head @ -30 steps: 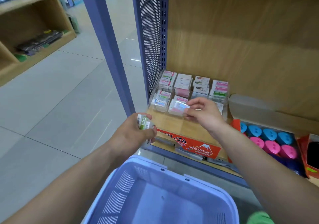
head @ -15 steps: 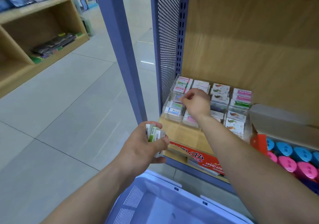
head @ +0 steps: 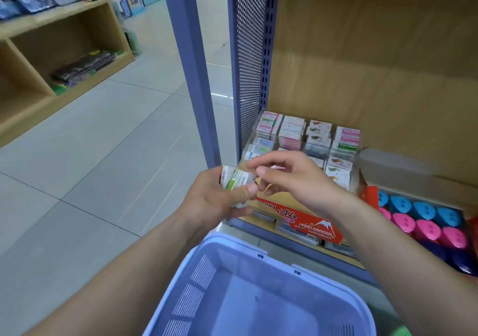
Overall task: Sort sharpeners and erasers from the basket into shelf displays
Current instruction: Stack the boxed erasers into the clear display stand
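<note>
Now the left hand [head: 214,196] clamps a stack of erasers [head: 236,179] just beyond the basket [head: 258,253]; the right hand [head: 292,178], fingers apart, should pinch only the rightmost one for the far display [head: 305,134].

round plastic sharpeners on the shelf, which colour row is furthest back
The blue sharpeners, closest to the wooden back panel; the pink sharpeners lie in front of them and the dark purple ones lie frontmost.

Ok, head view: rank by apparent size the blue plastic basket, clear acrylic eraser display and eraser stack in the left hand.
1. Blue plastic basket, though nearest the camera.
2. Clear acrylic eraser display.
3. Eraser stack in the left hand.
</note>
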### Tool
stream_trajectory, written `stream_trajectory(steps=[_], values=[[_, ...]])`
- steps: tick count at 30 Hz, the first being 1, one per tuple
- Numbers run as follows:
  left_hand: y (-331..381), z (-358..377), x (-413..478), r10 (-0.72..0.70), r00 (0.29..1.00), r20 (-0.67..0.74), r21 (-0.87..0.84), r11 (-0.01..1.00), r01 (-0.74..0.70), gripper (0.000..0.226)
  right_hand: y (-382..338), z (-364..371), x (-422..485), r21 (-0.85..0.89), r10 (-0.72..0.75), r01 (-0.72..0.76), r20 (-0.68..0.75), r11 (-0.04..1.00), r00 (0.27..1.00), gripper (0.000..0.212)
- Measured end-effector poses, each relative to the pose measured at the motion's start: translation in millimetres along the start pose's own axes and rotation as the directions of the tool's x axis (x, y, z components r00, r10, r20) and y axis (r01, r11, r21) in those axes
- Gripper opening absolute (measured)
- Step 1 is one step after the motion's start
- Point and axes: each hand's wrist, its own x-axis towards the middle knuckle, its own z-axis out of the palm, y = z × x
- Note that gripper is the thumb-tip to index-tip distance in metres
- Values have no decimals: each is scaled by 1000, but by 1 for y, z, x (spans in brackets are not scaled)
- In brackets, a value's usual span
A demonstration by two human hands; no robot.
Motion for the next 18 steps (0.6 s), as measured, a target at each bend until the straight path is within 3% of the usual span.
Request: stream_trajectory(steps=[4, 9, 15, 18], values=[[5, 3, -10, 28, 996, 85, -24, 999, -26, 27, -10, -5, -13, 70, 37, -40, 38, 997, 999, 18], [10, 11, -19, 51, 985, 163, -102, 994, -35, 31, -18, -10, -28, 223, 73, -68, -15, 972, 997, 11], [11, 20, -17, 68, 997, 42, -85, 994, -64, 24, -13, -8, -40, 342, 125, -73, -130, 937, 984, 9], [8, 23, -15, 40, 998, 54, -83, 996, -36, 20, -5, -12, -43, 346, 119, -57, -160, 937, 980, 21]])
